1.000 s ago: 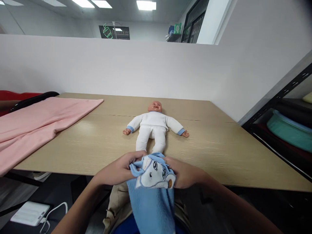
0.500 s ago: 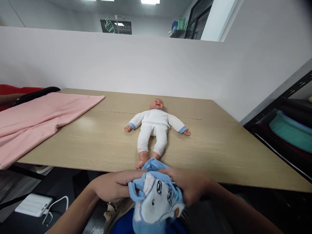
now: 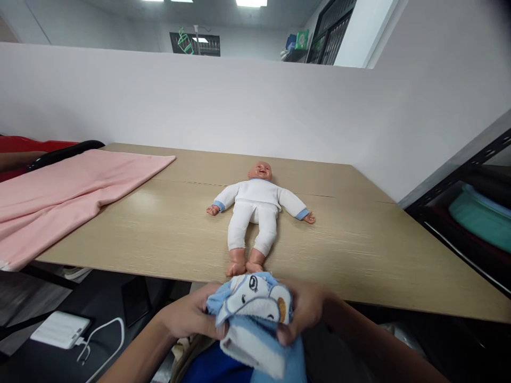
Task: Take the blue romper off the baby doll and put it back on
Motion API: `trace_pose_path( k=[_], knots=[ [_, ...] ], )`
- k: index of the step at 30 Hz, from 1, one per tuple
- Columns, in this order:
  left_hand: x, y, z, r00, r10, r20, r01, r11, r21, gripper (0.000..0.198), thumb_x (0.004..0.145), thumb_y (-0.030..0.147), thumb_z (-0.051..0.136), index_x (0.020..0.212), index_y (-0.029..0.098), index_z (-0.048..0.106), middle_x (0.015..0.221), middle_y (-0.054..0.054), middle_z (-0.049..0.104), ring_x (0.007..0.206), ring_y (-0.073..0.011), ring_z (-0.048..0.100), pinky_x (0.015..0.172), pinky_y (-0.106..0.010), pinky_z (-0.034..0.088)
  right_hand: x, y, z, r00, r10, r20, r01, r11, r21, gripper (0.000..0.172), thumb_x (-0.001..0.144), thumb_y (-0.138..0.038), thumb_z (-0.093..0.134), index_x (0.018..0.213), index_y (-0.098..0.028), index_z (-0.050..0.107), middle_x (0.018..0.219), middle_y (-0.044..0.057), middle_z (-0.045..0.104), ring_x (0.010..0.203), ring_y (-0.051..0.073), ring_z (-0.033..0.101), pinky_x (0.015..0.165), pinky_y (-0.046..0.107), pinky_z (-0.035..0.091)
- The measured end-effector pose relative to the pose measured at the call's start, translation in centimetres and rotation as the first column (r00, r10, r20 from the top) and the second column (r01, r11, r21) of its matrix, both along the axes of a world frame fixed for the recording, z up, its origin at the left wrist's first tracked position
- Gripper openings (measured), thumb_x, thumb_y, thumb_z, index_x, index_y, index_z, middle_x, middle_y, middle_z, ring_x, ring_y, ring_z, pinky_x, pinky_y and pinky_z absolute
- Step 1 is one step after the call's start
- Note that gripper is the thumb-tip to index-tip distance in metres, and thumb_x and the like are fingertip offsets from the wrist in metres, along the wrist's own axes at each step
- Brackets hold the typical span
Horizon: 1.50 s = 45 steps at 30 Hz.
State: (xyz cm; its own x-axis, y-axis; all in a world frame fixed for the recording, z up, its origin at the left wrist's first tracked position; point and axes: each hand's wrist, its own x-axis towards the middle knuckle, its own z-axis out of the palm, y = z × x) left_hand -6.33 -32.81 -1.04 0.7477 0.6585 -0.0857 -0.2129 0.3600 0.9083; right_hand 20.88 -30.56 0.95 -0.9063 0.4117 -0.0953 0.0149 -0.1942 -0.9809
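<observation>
Two grips pinch one bunched blue garment point(image 3: 255, 314): left hand point(image 3: 191, 319) and right hand point(image 3: 305, 311) on opposite sides, seemingly keeping it gathered, just off the tabletop point(image 3: 159, 234) edge. Doll point(image 3: 257, 207) lies face-up at 12 o'clock, feet nearest; pink cloth point(image 3: 72, 181) at 10.

- In front of the doll point(image 3: 255, 210), the blue garment point(image 3: 249, 308) runs off the bottom edge
- Left of the doll, the pink cloth point(image 3: 59, 186) is cut off
</observation>
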Motion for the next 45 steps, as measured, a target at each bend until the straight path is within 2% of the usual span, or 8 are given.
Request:
trace_pose_path(
  k=[7,11,14,21,28,35,41,45],
  knots=[
    [-0.5,-1.5,-0.1,0.984,0.170,-0.059,-0.170,0.985,0.010,0.059,0.087,0.070,0.082,0.114,0.017,0.078,0.101,-0.008,0.077,0.096,-0.0221,0.070,0.099,-0.035,0.054,-0.8,-1.3,1.5,0.973,-0.180,-0.145,0.157,0.975,-0.156,0.081,0.077,-0.052,0.095,0.147,-0.022,0.067,0.132,0.010,0.079,0.125,0.031,0.073,0.117,0.047,0.051],
    [0.3,-1.7,0.8,0.959,0.252,-0.128,-0.240,0.966,0.100,0.092,0.079,0.067,0.090,0.152,0.020,0.057,0.140,-0.016,0.072,0.131,-0.0349,0.066,0.119,-0.049,0.047,-2.0,-1.7,1.5,0.926,-0.376,0.038,0.371,0.924,0.094,0.067,0.078,-0.037,0.094,0.140,-0.026,0.070,0.131,0.006,0.079,0.122,0.029,0.073,0.114,0.046,0.053],
    [0.7,-1.1,0.6,0.887,0.362,-0.287,-0.299,0.923,0.241,0.078,0.081,0.052,0.092,0.144,0.019,0.058,0.142,-0.017,0.072,0.131,-0.0363,0.067,0.113,-0.047,0.052,-3.2,-1.4,1.8,0.775,-0.609,0.169,0.500,0.754,0.426,0.052,0.080,-0.026,0.088,0.129,-0.027,0.070,0.124,0.007,0.079,0.115,0.030,0.073,0.106,0.046,0.056],
    [-0.2,1.5,0.3,0.604,0.631,-0.488,-0.287,0.743,0.605,0.036,0.087,0.033,0.073,0.119,0.022,0.061,0.117,-0.012,0.078,0.109,-0.0365,0.072,0.092,-0.045,0.054,-4.6,1.1,3.8,0.689,-0.657,0.307,0.220,0.593,0.775,0.030,0.087,-0.018,0.075,0.114,-0.023,0.063,0.116,0.010,0.074,0.111,0.032,0.069,0.095,0.044,0.053],
    [0.6,3.5,-0.6,0.341,0.713,-0.612,0.071,0.630,0.773,0.021,0.095,0.034,0.067,0.110,0.019,0.064,0.115,-0.017,0.075,0.111,-0.0409,0.069,0.103,-0.057,0.047,-5.4,2.9,2.8,0.593,-0.718,0.365,0.039,0.479,0.877,0.037,0.093,-0.016,0.067,0.129,-0.020,0.061,0.128,0.016,0.069,0.119,0.033,0.068,0.097,0.042,0.052],
    [0.6,4.7,-3.9,0.615,0.681,-0.398,-0.184,0.614,0.768,0.034,0.090,0.022,0.067,0.123,0.018,0.063,0.126,-0.014,0.070,0.121,-0.0339,0.062,0.110,-0.052,0.047,-3.8,3.5,1.9,0.695,-0.625,0.357,0.073,0.554,0.829,0.071,0.088,-0.015,0.071,0.155,-0.020,0.049,0.147,0.018,0.068,0.133,0.035,0.067,0.108,0.047,0.052],
    [0.9,4.6,-3.0,0.754,0.608,-0.248,-0.359,0.699,0.618,0.036,0.093,0.017,0.062,0.128,0.020,0.055,0.122,-0.008,0.067,0.112,-0.0245,0.065,0.100,-0.039,0.050,-2.7,4.1,1.3,0.732,-0.626,0.268,0.252,0.614,0.748,0.079,0.085,-0.023,0.082,0.156,-0.025,0.048,0.145,0.014,0.071,0.130,0.034,0.070,0.107,0.049,0.055],
    [0.8,5.7,-2.2,0.779,0.591,-0.209,-0.372,0.704,0.605,0.040,0.089,0.017,0.069,0.124,0.021,0.051,0.123,-0.009,0.066,0.113,-0.0245,0.065,0.097,-0.036,0.051,-1.9,4.8,0.9,0.762,-0.614,0.207,0.230,0.555,0.799,0.070,0.085,-0.018,0.080,0.150,-0.026,0.055,0.138,0.012,0.076,0.124,0.033,0.073,0.103,0.047,0.057]
  ],
)
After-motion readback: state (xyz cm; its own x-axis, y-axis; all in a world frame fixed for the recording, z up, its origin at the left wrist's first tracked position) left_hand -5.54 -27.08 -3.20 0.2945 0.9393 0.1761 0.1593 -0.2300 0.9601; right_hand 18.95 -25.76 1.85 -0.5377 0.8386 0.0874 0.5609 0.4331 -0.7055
